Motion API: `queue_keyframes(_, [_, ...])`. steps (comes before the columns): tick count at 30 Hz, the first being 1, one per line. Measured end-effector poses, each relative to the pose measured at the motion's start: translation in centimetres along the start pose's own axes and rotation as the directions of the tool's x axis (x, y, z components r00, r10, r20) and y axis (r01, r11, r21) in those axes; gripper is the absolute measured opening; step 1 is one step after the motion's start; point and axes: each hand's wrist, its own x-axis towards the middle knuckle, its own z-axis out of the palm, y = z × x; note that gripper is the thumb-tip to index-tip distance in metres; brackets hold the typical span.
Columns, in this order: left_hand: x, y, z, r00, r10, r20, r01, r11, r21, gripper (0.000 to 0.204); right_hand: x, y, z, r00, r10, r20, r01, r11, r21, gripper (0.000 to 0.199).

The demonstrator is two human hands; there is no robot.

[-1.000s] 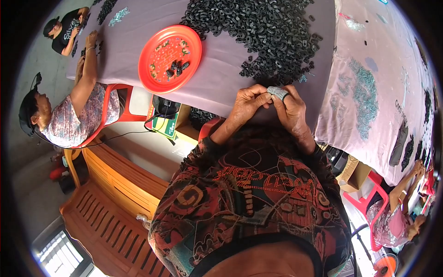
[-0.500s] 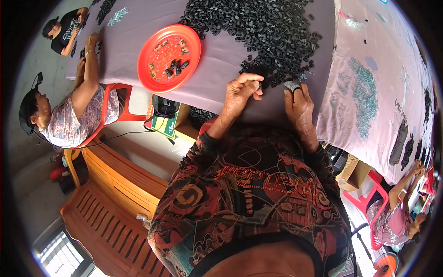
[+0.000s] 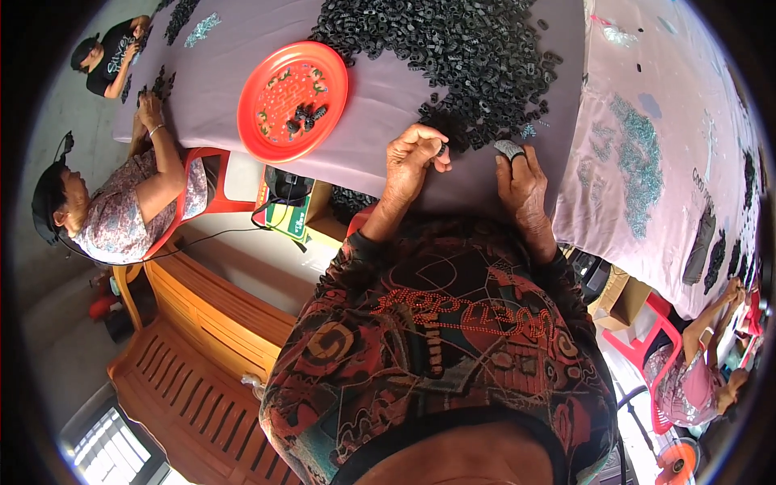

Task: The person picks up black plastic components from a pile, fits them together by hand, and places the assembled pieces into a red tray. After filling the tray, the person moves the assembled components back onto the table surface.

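Note:
My left hand (image 3: 412, 166) is raised over the near edge of the table, thumb and forefinger pinched on a small black piece (image 3: 441, 150). To its right, my right hand (image 3: 524, 184) is closed, with a grey, speckled, rounded thing (image 3: 508, 149) at its fingertips; whether it is held or worn on a finger is hard to make out. Just beyond both hands spreads a large heap of small black ring-like pieces (image 3: 461, 61). A few tiny bluish bits (image 3: 529, 129) lie beside the heap, near my right fingers.
A red round tray (image 3: 250, 121) with several black pieces stands left on the purple cloth (image 3: 380, 101). On the pink-covered table (image 3: 602, 162) at right lie bluish bits (image 3: 638, 174). A wooden bench (image 3: 190, 388) is behind at left. Other people (image 3: 121, 194) sit at the tables.
My left hand has shifted slightly left with the black piece, and its fingers have turned a little. The right hand stays nearly in place. The seated person at left has lowered an arm.

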Motion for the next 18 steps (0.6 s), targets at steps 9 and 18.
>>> queue_keyframes(9, [0.1, 0.0, 0.1, 1.0, 0.013, 0.002, -0.013, 1.0, -0.003, 0.009, 0.3, -0.8, 0.1, 0.999, -0.037, 0.019, 0.036, 0.999, 0.016, 0.012])
queue_keyframes(18, [0.1, -0.3, 0.0, 0.999, 0.026, 0.026, -0.028, 0.996, 0.08, 0.008, 1.5, -1.7, 0.8, 0.993, -0.09, 0.074, 0.094, 0.994, -0.055, 0.019])
